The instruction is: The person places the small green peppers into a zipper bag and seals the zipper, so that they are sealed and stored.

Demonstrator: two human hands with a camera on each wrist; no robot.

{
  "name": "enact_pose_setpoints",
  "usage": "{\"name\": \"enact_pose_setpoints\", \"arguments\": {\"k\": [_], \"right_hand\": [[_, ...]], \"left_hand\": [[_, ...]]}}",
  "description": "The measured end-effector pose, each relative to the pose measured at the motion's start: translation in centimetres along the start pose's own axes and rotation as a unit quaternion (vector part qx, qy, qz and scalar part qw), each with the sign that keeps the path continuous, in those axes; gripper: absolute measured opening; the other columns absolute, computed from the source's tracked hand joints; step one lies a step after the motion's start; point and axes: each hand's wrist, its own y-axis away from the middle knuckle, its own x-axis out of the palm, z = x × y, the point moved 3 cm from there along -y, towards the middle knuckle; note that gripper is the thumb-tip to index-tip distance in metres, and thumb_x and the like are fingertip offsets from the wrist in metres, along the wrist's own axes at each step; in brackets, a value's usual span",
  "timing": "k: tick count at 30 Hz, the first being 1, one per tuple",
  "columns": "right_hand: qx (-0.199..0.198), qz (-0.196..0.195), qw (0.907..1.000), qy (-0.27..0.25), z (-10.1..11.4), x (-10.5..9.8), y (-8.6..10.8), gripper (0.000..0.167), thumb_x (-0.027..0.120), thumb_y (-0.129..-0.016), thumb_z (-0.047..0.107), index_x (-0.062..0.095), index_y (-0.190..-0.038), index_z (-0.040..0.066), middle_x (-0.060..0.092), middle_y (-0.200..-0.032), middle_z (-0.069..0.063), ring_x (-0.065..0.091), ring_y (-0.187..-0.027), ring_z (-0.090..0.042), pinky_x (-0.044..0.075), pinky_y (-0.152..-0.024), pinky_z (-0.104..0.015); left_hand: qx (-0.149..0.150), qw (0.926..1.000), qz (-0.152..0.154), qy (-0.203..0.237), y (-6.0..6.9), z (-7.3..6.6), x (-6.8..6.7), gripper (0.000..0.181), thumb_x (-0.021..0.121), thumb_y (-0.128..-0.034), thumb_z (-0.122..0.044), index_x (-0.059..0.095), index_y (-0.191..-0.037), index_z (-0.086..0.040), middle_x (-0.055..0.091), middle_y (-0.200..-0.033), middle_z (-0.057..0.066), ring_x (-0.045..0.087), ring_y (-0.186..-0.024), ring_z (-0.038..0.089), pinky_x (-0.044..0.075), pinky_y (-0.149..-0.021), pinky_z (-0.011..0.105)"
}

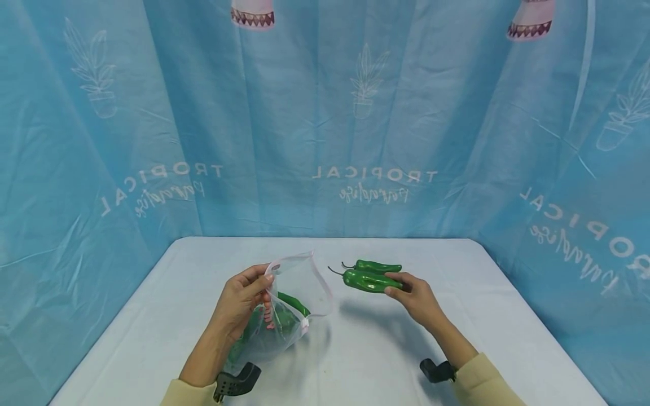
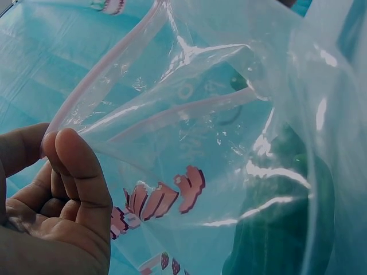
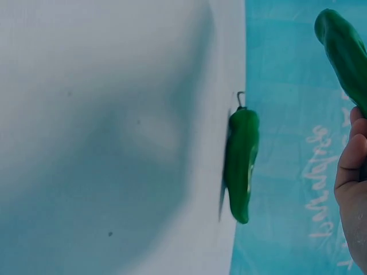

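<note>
In the head view my left hand [image 1: 238, 301] pinches the pink-edged rim of a clear zip bag [image 1: 307, 270] between thumb and fingers. The bag's mouth gapes toward the right, and a white slider [image 1: 304, 325] sits at one end of it. Green peppers [image 1: 294, 304] lie inside, blurred by the plastic; the left wrist view shows one large green shape [image 2: 281, 212]. My right hand [image 1: 416, 299] grips a long green pepper [image 1: 367, 281] by its tip end, stem pointing left, above the table. Just behind it, a second green pepper [image 3: 242, 166] lies on the table.
A white table [image 1: 386, 361] spreads under both hands. Blue curtains [image 1: 315, 124] with mirrored lettering hang behind it and along both sides. A black wrist strap [image 1: 236, 380] is on the left forearm and another black wrist device [image 1: 437, 370] on the right.
</note>
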Motion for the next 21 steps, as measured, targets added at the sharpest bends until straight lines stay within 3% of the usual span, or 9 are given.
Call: {"name": "enact_pose_setpoints", "arguments": {"k": [21], "right_hand": [[-0.066, 0.015, 0.9954, -0.068, 3.6, -0.1, 2.8, 0.04, 0.069, -0.085, 0.026, 0.061, -0.122, 0.012, 0.062, -0.112, -0.012, 0.06, -0.088, -0.012, 0.053, -0.072, -0.022]], "left_hand": [[0.003, 1.0, -0.001, 0.005, 0.0, 0.1, 0.0, 0.041, 0.062, -0.0912, -0.021, 0.052, -0.121, 0.005, 0.056, -0.077, -0.006, 0.054, -0.059, 0.006, 0.051, -0.064, 0.023]]}}
